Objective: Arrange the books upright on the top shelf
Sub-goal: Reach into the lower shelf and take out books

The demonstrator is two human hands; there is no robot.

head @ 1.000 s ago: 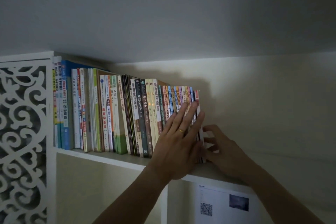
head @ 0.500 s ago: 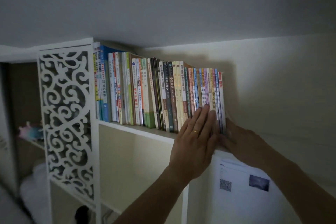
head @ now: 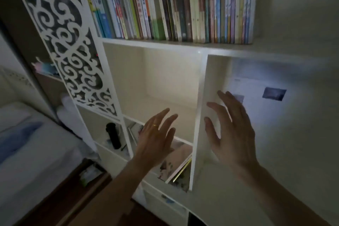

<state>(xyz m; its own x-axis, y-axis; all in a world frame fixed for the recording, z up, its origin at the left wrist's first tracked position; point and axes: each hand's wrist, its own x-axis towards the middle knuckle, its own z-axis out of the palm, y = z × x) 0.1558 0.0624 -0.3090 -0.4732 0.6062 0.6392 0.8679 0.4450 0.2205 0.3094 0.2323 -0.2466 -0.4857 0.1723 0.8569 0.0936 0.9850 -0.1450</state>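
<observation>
A tight row of books [head: 176,5] stands upright on the white top shelf [head: 183,46], their upper parts cut off by the frame. My left hand [head: 157,137], with a gold ring, hovers well below the shelf in front of the middle compartment, fingers straight and spread, holding nothing. My right hand [head: 231,130] is beside it to the right, in front of the white upright panel [head: 200,115], fingers spread and empty too. Neither hand touches the books.
A white scrollwork panel [head: 73,51] borders the shelf on the left. A lower compartment holds leaning books [head: 178,163]; another holds a black cylinder [head: 113,135]. A paper with dark squares [head: 266,97] hangs on the right side. A bed [head: 27,143] lies at far left.
Both hands have come off the right end of the book row and dropped below the top shelf. The view has tilted downward, showing the lower compartments.
</observation>
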